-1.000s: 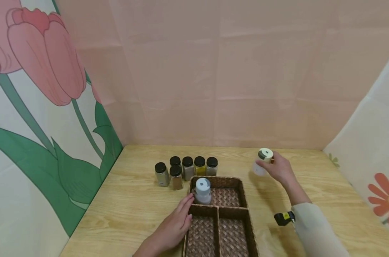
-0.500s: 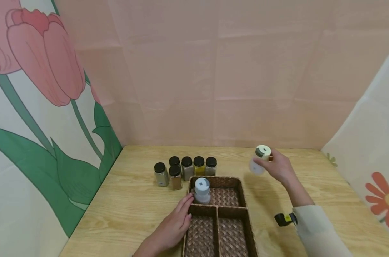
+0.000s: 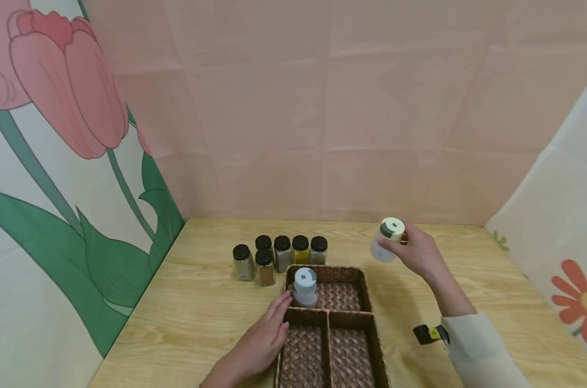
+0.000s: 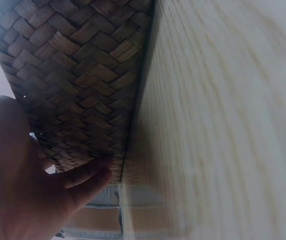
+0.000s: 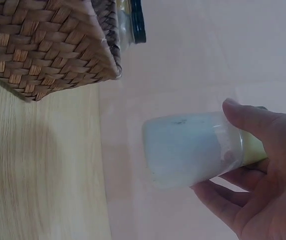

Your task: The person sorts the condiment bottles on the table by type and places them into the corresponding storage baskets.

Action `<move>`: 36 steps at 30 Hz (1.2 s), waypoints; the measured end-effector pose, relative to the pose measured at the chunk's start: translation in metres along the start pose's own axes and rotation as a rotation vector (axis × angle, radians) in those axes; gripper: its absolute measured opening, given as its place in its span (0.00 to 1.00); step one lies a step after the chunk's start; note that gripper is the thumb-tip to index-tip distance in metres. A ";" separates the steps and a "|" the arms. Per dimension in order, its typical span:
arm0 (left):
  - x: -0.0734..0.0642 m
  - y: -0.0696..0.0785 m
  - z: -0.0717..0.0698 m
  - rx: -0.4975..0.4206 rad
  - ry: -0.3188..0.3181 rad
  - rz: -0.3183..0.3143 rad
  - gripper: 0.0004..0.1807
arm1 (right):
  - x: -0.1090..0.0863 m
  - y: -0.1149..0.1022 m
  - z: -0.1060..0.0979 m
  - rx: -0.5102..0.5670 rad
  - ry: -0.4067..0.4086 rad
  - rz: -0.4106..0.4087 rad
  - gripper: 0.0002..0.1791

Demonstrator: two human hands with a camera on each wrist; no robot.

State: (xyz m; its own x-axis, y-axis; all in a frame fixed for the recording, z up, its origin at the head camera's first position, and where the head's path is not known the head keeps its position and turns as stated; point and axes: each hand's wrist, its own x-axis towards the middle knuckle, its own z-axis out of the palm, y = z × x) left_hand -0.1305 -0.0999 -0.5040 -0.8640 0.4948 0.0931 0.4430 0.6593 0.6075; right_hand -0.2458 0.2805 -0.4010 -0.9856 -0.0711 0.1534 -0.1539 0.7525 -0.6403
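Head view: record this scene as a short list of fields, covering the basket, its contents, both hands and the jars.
Basket: brown, woven; one wide far compartment, two nearer ones; near end out of frame
Inside: a white-capped bottle, upright, left end of the far compartment
Left-hand grip: touches the basket's left side
Right-hand grip: holds a pale-capped bottle, raised off the table
Black-lidded jars: six, beyond and left of the basket
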 end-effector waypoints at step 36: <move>0.001 -0.002 0.001 0.006 0.009 0.022 0.28 | -0.021 -0.036 0.015 0.009 -0.007 -0.139 0.27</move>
State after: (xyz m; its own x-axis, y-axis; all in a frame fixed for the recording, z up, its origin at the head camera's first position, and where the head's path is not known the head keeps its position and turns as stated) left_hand -0.1318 -0.1006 -0.5061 -0.8561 0.5041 0.1139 0.4636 0.6517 0.6003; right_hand -0.2208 0.2451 -0.3927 -0.9551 -0.1795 0.2358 -0.2901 0.7292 -0.6198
